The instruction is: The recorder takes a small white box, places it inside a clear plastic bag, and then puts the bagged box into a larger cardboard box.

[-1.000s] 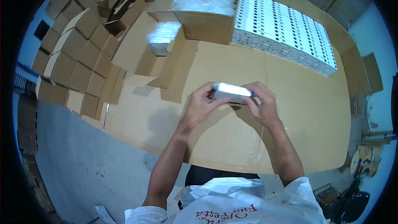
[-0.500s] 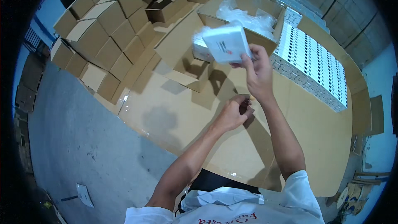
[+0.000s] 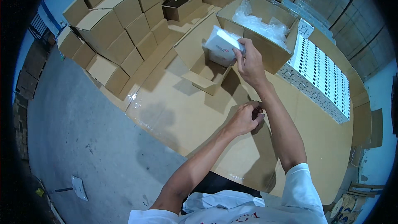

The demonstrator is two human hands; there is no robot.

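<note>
My right hand grips a flat white box by its right edge. It holds it tilted over a small open cardboard box whose flaps stand out. Clear plastic wrap shows at the white box's left side. Below and behind it, whitish wrapped material shows in the cardboard box, partly hidden. Near the right forearm, low over the cardboard-covered table, my left hand is curled with fingertips together. Whatever it may hold is hidden.
Several closed cardboard boxes are stacked at the left. A larger carton with clear plastic bags stands behind the small box. To the right lies a block of white patterned boxes. An open dark-lined carton sits at the back.
The white box in my right hand has come down closer to the small open box and tilted. My left hand stays curled near the table. The whole view has shifted slightly.
</note>
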